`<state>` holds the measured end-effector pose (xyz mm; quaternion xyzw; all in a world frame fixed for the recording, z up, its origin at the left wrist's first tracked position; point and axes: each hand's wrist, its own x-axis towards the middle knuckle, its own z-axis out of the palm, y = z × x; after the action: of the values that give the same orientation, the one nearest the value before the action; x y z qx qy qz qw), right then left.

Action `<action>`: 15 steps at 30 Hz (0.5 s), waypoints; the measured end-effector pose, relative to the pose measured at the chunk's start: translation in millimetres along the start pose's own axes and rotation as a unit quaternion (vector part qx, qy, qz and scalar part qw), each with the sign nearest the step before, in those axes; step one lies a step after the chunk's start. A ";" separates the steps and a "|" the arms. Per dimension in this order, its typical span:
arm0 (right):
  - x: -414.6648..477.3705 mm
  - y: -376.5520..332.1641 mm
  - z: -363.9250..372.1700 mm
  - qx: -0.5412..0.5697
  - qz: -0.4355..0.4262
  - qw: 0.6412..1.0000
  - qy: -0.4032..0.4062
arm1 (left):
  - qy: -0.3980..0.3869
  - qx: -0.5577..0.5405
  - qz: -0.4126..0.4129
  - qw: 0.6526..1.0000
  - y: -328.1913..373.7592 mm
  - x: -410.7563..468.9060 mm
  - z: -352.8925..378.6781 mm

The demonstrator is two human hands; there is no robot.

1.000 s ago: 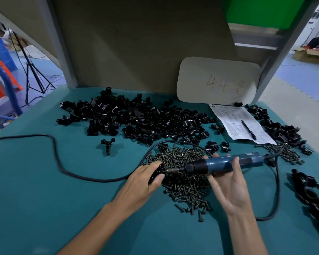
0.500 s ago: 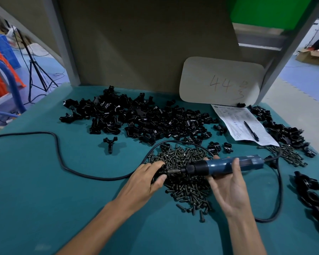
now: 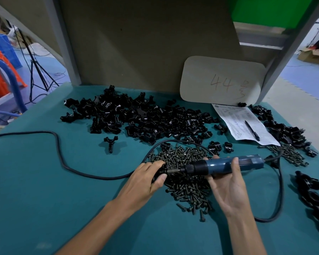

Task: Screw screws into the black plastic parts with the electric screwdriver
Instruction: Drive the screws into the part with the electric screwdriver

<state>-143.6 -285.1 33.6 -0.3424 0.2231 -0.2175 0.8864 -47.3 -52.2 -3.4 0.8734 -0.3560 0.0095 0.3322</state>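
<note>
Where the bit meets the part: the black plastic part (image 3: 159, 171) sits in your left hand (image 3: 145, 180), at the left edge of the screw pile (image 3: 184, 157), as it did a second ago.
Left hand: fingers curled round the part, gripping it.
Electric screwdriver (image 3: 225, 163): level, barely moved, tip on the part.
Right hand (image 3: 226, 184): wrapped round the barrel.
Meaning: probably one screw mid-drive, so hold steady.
Desk (image 3: 44, 181): heap of loose parts (image 3: 136, 118) behind.

Teal table (image 3: 44, 181) — beige backboard (image 3: 145, 43), blue floor (image 3: 311, 76)
</note>
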 end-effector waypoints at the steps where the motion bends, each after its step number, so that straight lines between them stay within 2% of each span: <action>1: 0.3 0.4 0.0 -0.001 -0.002 1.000 0.001 | 0.000 0.001 0.000 1.000 0.4 -0.4 0.2; 15: 1.2 0.1 -0.3 -0.014 -0.025 1.000 -0.001 | -0.012 0.024 0.007 1.000 2.9 -2.5 -0.8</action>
<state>-142.8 -285.9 33.0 -0.3607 0.2172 -0.2358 0.8759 -50.8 -51.8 -1.7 0.8785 -0.3661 0.0095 0.3068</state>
